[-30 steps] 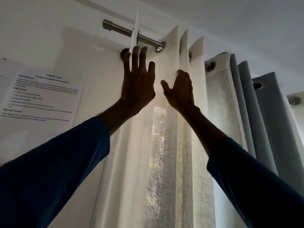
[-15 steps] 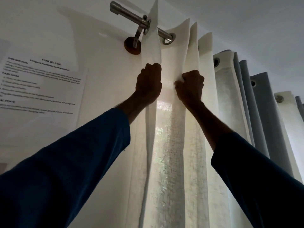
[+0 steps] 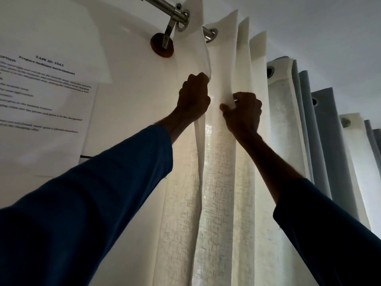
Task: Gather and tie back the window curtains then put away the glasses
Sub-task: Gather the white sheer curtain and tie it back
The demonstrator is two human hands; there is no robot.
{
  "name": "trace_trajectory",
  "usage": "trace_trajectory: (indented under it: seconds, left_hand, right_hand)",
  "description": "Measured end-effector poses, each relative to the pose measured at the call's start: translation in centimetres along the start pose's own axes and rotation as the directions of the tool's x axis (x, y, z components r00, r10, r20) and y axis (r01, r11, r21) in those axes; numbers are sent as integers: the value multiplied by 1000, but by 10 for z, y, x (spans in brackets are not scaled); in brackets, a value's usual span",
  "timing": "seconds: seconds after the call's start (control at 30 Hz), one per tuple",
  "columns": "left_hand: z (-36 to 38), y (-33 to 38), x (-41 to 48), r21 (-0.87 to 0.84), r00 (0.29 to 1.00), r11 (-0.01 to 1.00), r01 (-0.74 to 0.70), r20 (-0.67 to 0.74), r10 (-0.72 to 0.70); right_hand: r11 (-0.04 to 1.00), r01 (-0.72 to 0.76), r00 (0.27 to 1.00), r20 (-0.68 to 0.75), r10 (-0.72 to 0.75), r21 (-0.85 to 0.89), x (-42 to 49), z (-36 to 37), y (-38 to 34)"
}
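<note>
1. Dark blue sleeves (image 3: 103, 193) reach up from the near edge.
2. The left hand (image 3: 192, 98) is fisted around the left edge of the cream curtain (image 3: 222, 182). The right hand (image 3: 243, 114) pinches the next fold, seemingly between thumb and fingers.
3. The cloth is coarse-woven, backlit and pleated upright, and hangs from a steel rod (image 3: 162, 6) above.
4. Smooth grey curtains (image 3: 327, 145) hang far right.
</note>
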State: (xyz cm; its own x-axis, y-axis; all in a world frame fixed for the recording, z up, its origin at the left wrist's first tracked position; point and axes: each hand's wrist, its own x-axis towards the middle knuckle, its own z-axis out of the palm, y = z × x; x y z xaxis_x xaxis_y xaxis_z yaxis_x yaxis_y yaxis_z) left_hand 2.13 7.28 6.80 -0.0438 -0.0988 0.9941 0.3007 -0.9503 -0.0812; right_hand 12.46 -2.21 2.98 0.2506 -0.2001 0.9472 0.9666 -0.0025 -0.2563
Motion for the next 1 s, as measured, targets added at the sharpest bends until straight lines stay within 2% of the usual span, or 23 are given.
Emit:
trace_trajectory:
  seconds: [0.1,0.23,0.3,0.37,0.47,0.6,0.73,0.87,1.0]
  left_hand:
    - [25,15,16,-89,994,995,36,108,-26]
    - [54,54,26,-199,972,980,-7,230,54]
    - [68,74,26,-210,961,978,-21,267,78]
    - [85,88,21,-194,967,981,27,253,24]
    - [99,87,7,-144,986,989,43,167,-18]
    - [89,55,-44,-103,993,995,-15,118,27]
    - [63,32,-106,-99,997,995,30,74,-22]
    - [39,30,-154,-149,981,988,41,193,-11]
    - [21,37,-194,-157,956,983,97,291,-48]
  right_hand:
    - [999,-39,999,-10,38,-24,3,-10,25]
    - [994,-98,995,-20,97,-55,16,-27,59]
    - [989,-133,991,-38,131,-65,21,-37,75]
    - [987,-140,990,-32,138,-80,24,-45,89]
    - [993,-74,997,6,74,-92,14,-48,98]
    - [997,33,996,85,-27,-69,-21,-40,99]
    - [990,142,986,93,-141,-10,-83,-30,94]
    - [979,159,983,74,-169,126,-142,-28,86]
    - [976,180,978,83,-190,119,-188,-33,84]
